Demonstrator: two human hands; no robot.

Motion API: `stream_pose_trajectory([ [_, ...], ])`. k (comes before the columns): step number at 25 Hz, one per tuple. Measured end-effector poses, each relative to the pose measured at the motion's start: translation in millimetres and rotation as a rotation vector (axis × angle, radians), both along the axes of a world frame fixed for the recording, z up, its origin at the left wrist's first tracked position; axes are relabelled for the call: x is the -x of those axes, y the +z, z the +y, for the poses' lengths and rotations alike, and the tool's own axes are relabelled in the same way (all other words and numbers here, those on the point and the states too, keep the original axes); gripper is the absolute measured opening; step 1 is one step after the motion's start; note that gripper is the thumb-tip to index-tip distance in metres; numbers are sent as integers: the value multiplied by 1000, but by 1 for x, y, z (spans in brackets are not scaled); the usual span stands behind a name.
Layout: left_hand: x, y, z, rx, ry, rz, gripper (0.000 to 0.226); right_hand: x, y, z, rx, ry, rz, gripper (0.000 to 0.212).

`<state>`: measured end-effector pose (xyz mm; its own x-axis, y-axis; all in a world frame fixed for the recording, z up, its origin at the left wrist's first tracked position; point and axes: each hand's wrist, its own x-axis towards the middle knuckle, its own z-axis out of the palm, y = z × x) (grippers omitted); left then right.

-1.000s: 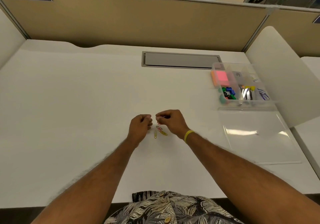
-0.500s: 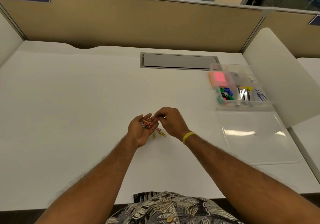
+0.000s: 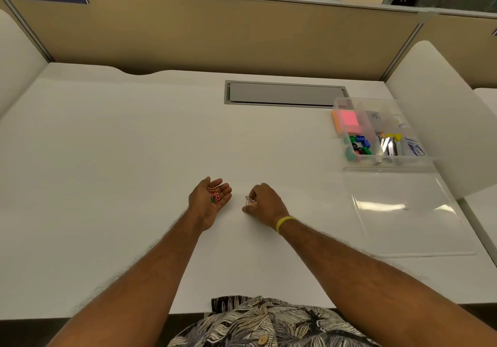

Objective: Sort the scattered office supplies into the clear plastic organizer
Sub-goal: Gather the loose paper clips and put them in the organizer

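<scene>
we cup left hand (image 3: 209,202) palm-up, fingers loose, as tray for coloured clips (image 3: 214,194) | right hand (image 3: 266,203) at 3 o'clock pinches pink clips (image 3: 250,200) | organizer (image 3: 387,166) at 2 o'clock: one trip

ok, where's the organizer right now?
Head view: the clear organizer sits far right on the desk, beside the grey cable hatch, its open lid lying flat toward the person.
</scene>
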<state>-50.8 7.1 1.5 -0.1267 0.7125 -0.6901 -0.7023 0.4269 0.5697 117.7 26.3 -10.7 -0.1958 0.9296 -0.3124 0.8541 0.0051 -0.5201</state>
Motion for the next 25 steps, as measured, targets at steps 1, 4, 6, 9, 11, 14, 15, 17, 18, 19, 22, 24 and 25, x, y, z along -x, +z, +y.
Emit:
stream_pose_trajectory([
  [1,2,-1,-1,3,2,8,34,1,-1,0,-5,-11,25,23],
  [4,4,-2,-5,10,2,16,33,2,1,3,26,-46,44,12],
  [6,5,-2,-7,13,2,12,33,5,3,6,48,-38,17,12],
  [9,3,-4,-9,13,-4,10,33,9,4,9,51,2,-47,12],
  [11,1,-4,-9,12,-11,9,34,9,4,8,49,1,-31,9],
  [14,-2,-5,-9,12,-20,2,34,2,3,7,27,-25,50,5],
  [15,-3,-5,-9,12,-26,-1,34,0,4,6,23,-47,102,3],
  [17,-7,-3,-8,7,-40,-2,34,-3,9,7,21,-105,242,3],
  [18,-10,-3,-8,2,-48,-4,34,-4,13,8,26,-129,325,5],
  [19,-13,-1,-7,-4,-56,-11,34,-3,17,9,32,-140,408,7],
  [22,-22,1,-6,-30,-68,-60,36,5,30,8,50,-61,575,6],
  [24,-27,2,-6,-49,-70,-109,41,9,36,8,49,32,596,16],
  [25,-28,3,-7,-56,-64,-133,42,9,37,9,24,52,569,19],
])
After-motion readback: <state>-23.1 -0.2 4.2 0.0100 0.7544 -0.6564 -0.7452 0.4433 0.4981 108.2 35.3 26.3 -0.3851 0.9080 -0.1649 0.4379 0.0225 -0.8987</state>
